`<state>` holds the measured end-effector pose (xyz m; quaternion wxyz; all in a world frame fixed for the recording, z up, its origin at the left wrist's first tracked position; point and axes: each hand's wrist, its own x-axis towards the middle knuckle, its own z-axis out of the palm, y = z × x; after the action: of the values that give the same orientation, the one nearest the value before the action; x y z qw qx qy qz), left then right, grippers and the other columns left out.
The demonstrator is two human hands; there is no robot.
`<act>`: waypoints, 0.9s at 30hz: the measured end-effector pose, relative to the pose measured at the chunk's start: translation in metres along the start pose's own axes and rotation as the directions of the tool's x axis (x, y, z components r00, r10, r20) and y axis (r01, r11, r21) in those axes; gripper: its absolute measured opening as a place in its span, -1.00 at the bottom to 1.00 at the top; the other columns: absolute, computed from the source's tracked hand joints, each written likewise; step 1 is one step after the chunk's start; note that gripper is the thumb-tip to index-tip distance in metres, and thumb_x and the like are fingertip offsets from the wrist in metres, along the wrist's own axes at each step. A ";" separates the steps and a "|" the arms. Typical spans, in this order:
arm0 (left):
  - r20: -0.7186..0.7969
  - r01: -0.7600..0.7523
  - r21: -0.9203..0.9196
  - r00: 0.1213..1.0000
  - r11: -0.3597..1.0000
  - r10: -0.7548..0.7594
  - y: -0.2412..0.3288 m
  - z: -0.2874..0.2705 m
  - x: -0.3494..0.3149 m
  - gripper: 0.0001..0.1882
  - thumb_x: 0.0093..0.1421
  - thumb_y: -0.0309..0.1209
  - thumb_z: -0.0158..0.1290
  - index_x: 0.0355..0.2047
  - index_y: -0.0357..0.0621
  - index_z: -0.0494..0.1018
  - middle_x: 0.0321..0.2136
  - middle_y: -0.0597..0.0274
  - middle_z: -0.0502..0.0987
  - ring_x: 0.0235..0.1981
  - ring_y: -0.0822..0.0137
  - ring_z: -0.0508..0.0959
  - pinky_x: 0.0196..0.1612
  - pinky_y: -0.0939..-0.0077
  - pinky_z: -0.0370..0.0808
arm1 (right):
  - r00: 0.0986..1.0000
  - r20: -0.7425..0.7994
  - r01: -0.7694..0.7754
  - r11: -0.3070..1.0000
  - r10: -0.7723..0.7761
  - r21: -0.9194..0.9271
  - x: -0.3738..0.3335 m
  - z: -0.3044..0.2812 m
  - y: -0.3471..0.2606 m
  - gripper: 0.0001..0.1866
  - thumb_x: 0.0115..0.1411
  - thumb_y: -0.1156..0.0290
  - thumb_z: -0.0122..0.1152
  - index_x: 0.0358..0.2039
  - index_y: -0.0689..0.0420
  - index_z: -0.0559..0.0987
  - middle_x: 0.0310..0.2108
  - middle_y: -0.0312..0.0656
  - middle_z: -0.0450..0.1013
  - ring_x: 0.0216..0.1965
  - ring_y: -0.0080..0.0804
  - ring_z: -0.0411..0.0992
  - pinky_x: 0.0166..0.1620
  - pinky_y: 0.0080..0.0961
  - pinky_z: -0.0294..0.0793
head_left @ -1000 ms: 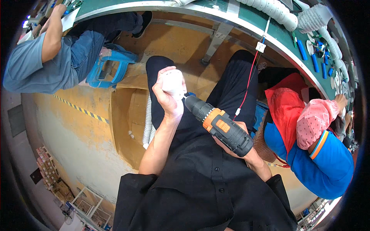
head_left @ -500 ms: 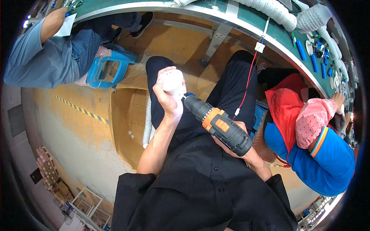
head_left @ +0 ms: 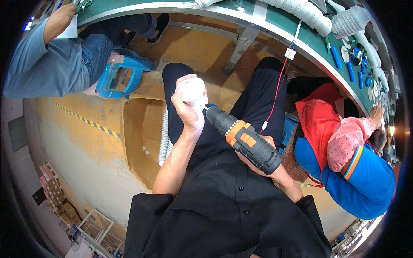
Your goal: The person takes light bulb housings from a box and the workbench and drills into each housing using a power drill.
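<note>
My left hand (head_left: 185, 107) is closed round a rounded white plastic housing (head_left: 192, 91), held up over my lap. In my right hand (head_left: 270, 144) is a cordless drill (head_left: 245, 139), black and grey with an orange collar; its body hides most of my fingers. The drill lies slanted, its chuck toward the housing, and the bit tip (head_left: 207, 107) meets or nearly meets the housing's lower right side. Whether a screw sits at the tip cannot be made out. A bit of blue shows just behind the tip.
A green-topped workbench (head_left: 172, 9) curves across the far side, with blue cylinders (head_left: 336, 57) and white corrugated hose (head_left: 301, 15) on it. A red cable (head_left: 275, 96) hangs from its edge. Co-workers sit at left, by a blue stool (head_left: 122, 74), and right. An open cardboard box (head_left: 144, 137) stands beside my left leg.
My hands, the housing and the drill look the same. The right co-worker's arm and the left co-worker's hand with the white sheet have shifted slightly.
</note>
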<state>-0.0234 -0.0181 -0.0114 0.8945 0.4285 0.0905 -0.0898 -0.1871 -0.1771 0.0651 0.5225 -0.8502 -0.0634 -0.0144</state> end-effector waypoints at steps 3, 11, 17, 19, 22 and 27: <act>0.016 0.001 0.000 1.000 1.000 -0.001 0.000 0.001 0.000 -0.45 0.24 0.01 -0.22 -0.08 -0.23 0.41 -0.52 0.05 0.51 -0.59 0.32 0.48 -0.55 0.51 0.42 | 1.000 0.001 0.012 1.000 -0.012 -0.013 0.001 -0.001 0.001 -0.73 -0.05 0.56 0.37 -0.29 0.27 0.57 -0.35 -0.06 0.56 -0.36 -0.18 0.61 -0.25 -0.43 0.60; 0.011 0.017 0.009 1.000 1.000 -0.017 0.002 0.003 0.000 -0.45 0.22 0.00 -0.22 -0.08 -0.24 0.40 -0.52 0.05 0.51 -0.59 0.31 0.48 -0.56 0.51 0.42 | 0.999 -0.020 0.024 1.000 -0.024 -0.018 0.000 0.000 0.002 -0.76 -0.04 0.57 0.36 -0.31 0.29 0.57 -0.36 -0.06 0.55 -0.37 -0.22 0.60 -0.26 -0.43 0.59; 0.030 0.016 0.018 0.999 1.000 -0.017 0.000 0.000 0.001 -0.45 0.20 -0.01 -0.21 -0.08 -0.25 0.39 -0.53 0.04 0.50 -0.60 0.30 0.48 -0.56 0.51 0.42 | 0.999 -0.025 0.026 1.000 -0.027 -0.002 0.001 0.001 0.001 -0.76 -0.04 0.58 0.36 -0.31 0.29 0.56 -0.36 -0.06 0.55 -0.39 -0.21 0.60 -0.27 -0.44 0.58; 0.036 0.007 0.020 0.999 1.000 -0.008 0.000 0.001 0.000 -0.45 0.20 -0.01 -0.22 -0.08 -0.25 0.39 -0.53 0.04 0.50 -0.60 0.30 0.48 -0.56 0.50 0.42 | 0.999 -0.027 0.031 0.999 -0.031 -0.009 0.001 0.000 -0.001 -0.75 -0.04 0.58 0.36 -0.30 0.30 0.56 -0.36 -0.06 0.55 -0.38 -0.21 0.60 -0.27 -0.44 0.58; 0.022 0.017 0.021 1.000 1.000 -0.017 0.001 0.002 0.000 -0.45 0.20 0.00 -0.21 -0.08 -0.25 0.39 -0.54 0.05 0.50 -0.60 0.30 0.47 -0.56 0.50 0.41 | 1.000 -0.018 0.009 1.000 -0.008 0.019 -0.001 0.000 0.003 -0.75 -0.04 0.58 0.36 -0.30 0.30 0.56 -0.36 -0.06 0.55 -0.38 -0.22 0.60 -0.26 -0.45 0.58; 0.019 -0.010 0.062 1.000 0.998 0.009 0.000 0.003 0.000 -0.45 0.20 0.00 -0.21 -0.08 -0.24 0.39 -0.53 0.05 0.50 -0.60 0.31 0.48 -0.56 0.51 0.41 | 1.000 0.001 -0.022 0.997 0.022 0.069 -0.001 -0.001 0.003 -0.75 -0.04 0.58 0.36 -0.29 0.31 0.56 -0.35 -0.06 0.55 -0.37 -0.23 0.60 -0.25 -0.46 0.59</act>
<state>-0.0228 -0.0209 -0.0095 0.8820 0.4555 0.0771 -0.0926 -0.1879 -0.1794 0.0628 0.5517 -0.8322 -0.0544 -0.0063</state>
